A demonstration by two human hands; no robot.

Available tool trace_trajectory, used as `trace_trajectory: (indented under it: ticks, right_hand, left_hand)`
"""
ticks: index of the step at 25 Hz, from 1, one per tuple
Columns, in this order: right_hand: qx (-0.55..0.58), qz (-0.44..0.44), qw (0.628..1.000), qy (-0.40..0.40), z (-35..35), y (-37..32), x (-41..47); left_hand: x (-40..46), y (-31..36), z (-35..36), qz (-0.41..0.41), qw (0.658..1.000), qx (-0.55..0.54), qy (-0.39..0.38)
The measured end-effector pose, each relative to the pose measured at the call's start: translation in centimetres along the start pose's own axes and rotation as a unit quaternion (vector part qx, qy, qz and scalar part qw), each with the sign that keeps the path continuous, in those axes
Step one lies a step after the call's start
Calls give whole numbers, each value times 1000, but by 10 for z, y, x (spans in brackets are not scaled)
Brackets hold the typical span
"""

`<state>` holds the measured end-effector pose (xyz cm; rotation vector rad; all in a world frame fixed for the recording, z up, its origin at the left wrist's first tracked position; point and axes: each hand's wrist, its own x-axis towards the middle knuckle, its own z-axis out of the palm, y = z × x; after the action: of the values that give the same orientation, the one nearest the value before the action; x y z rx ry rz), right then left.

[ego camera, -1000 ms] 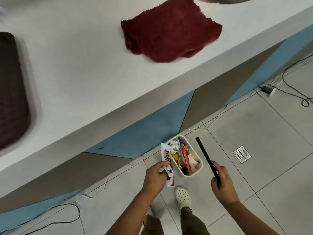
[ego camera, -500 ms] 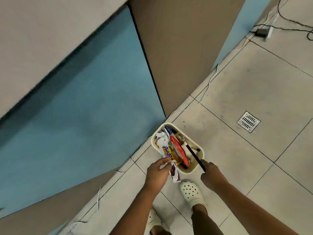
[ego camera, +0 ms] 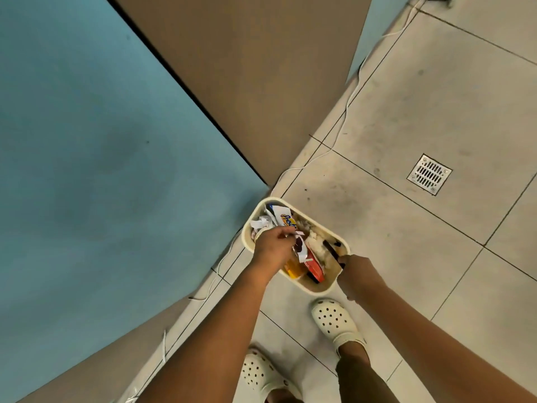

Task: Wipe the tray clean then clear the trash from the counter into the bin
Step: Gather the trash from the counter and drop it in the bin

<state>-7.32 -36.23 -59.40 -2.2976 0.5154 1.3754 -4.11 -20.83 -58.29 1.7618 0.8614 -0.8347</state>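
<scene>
View from above of a cream bin (ego camera: 316,288) standing on the tiled floor (ego camera: 406,228) against the blue and brown panelled front (ego camera: 116,141). The left hand (ego camera: 271,247) is over the bin, its fingers pinching a white snack wrapper (ego camera: 286,220) that lies among the trash inside. The right hand (ego camera: 356,271), at the bin's near rim, grips a thin black stick (ego camera: 331,249) whose far end points into the bin. A floor drain (ego camera: 429,174) lies well apart; two cream clogs (ego camera: 334,321) stand just beside the bin.
</scene>
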Motion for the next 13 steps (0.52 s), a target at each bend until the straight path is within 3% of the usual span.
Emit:
trace_trajectory:
  ticks: [7, 11, 13]
  right_hand:
    - [-38, -4, 999, 0, 5, -16, 42]
    - [80, 0, 997, -2, 18, -21, 53]
    - [75, 14, 997, -4, 25, -24, 62]
  left_hand:
    - [63, 12, 4, -48, 996, 79, -11]
    - [81, 11, 13, 9, 970, 240, -46]
    - [86, 6, 19, 43, 951, 300, -52]
